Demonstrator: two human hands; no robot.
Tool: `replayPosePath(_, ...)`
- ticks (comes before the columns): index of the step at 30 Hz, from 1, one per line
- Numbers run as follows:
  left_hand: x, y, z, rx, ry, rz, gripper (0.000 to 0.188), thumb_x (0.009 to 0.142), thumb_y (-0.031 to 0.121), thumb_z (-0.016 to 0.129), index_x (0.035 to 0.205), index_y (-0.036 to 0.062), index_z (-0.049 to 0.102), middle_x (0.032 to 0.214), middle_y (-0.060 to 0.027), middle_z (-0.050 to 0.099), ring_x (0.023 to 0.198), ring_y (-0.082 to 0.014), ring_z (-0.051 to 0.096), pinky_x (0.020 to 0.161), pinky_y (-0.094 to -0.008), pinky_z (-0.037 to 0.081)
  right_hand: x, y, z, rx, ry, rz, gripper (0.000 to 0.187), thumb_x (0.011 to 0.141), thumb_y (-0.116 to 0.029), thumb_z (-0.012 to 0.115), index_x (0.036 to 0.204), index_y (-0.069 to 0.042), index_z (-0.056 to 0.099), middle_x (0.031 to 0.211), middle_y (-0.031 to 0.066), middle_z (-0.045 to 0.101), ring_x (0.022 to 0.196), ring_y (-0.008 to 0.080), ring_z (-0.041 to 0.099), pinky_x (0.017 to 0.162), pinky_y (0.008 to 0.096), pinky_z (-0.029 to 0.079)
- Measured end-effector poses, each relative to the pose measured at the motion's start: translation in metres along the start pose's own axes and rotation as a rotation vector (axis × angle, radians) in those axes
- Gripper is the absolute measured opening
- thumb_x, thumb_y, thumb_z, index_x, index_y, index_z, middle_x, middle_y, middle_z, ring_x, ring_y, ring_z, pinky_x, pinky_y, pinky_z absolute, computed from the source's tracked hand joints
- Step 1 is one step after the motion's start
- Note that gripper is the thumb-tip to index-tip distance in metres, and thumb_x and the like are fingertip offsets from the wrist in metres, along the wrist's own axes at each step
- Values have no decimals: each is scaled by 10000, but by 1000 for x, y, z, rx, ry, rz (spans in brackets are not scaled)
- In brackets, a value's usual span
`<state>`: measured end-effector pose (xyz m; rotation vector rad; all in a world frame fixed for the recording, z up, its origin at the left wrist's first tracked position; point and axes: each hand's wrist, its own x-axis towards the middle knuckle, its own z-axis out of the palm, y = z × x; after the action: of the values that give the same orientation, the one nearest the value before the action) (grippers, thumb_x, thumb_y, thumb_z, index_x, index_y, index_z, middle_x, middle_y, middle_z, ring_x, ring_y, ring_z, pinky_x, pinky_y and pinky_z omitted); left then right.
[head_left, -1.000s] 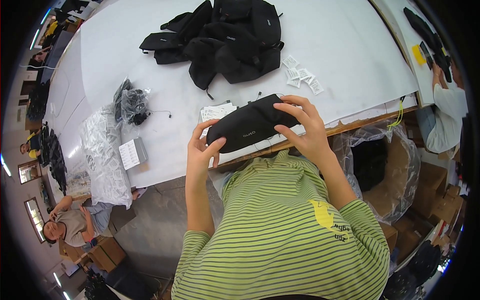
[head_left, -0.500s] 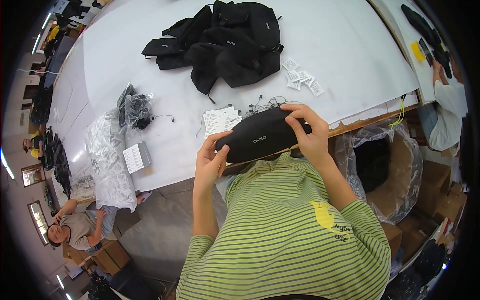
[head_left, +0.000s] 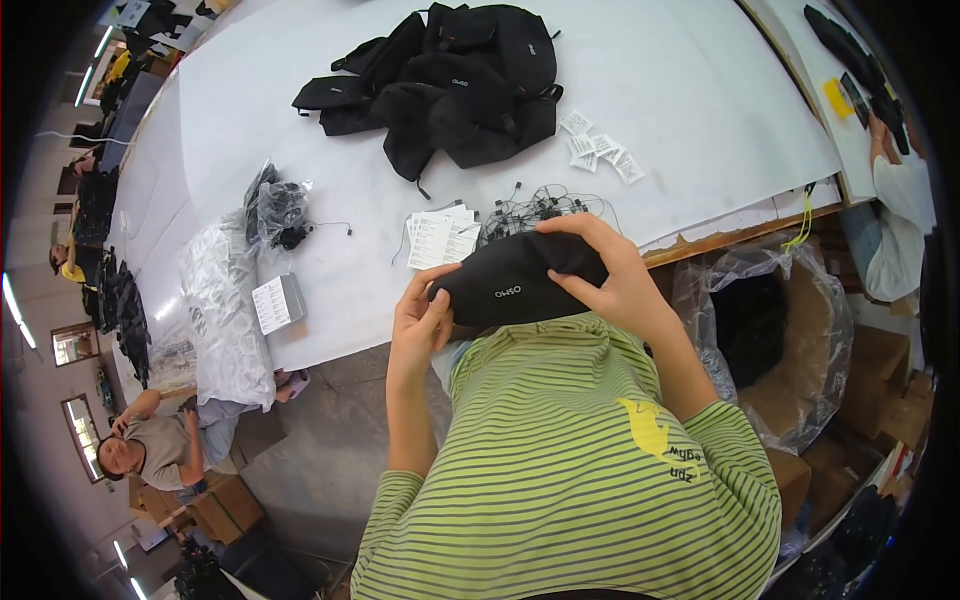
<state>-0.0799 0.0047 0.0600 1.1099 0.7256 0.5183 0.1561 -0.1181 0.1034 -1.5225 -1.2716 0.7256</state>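
Note:
Just over the table's near edge, in front of my chest, I hold a black fabric pouch (head_left: 520, 285) with small white lettering on its face. My left hand (head_left: 424, 310) is closed on its left end, thumb in front and fingers behind. My right hand (head_left: 610, 275) pinches the upper right part, its index finger along the top edge and its thumb on the face. Beyond the pouch lie a tangle of thin black tag strings (head_left: 530, 210) and a fanned stack of white printed cards (head_left: 442, 238).
A heap of black bags (head_left: 450, 90) lies farther back on the white table (head_left: 680, 90), near small white packets (head_left: 603, 148). Clear plastic bags (head_left: 225, 310) and a small card stack (head_left: 278, 304) sit left. A plastic-lined box (head_left: 800, 340) stands right; a seated person (head_left: 165, 445) is at left.
The pouch has tilted and come slightly closer to me, exposing more of the tag strings. My right hand has slid left along its top edge; my left hand stays at its end.

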Motion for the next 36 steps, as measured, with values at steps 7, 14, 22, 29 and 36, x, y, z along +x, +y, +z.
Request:
replayPosePath(7,-19,16,19,112,64,-22,265,974,185,547,1187,34,595,777,12,545,431,0,343,401,-179,226,-18,0,2,90,124,-59,291,820,3,656,1104,-41,615,1002,115,647,901,260,637,808,303,488)
replayPosePath(14,-30,36,56,1048,453,634,255,775,157,743,1021,123,687,1186,-37,586,1088,-257,485,920,-384,394,-31,1,8,111,190,-84,161,843,-54,662,995,-15,627,899,104,638,807,236,622,732,291,476)
replayPosePath(22,-19,27,91,984,181,741,139,788,66,728,918,47,685,909,-66,666,852,-216,598,761,-301,459,-33,-2,14,199,69,22,179,859,-130,664,951,19,628,845,113,631,758,218,607,702,288,469)
replayPosePath(29,-23,22,78,360,194,231,118,914,72,618,886,-33,665,768,-55,668,718,-82,594,672,-217,462,-38,3,20,223,-6,105,224,867,-184,663,908,33,626,759,107,614,689,191,582,653,285,459)
replayPosePath(36,-34,22,86,685,103,289,97,855,93,684,860,1,652,769,-64,657,694,-124,606,648,-239,466,-43,6,20,248,-62,183,249,878,-215,653,881,32,621,711,83,605,641,135,558,602,266,440)
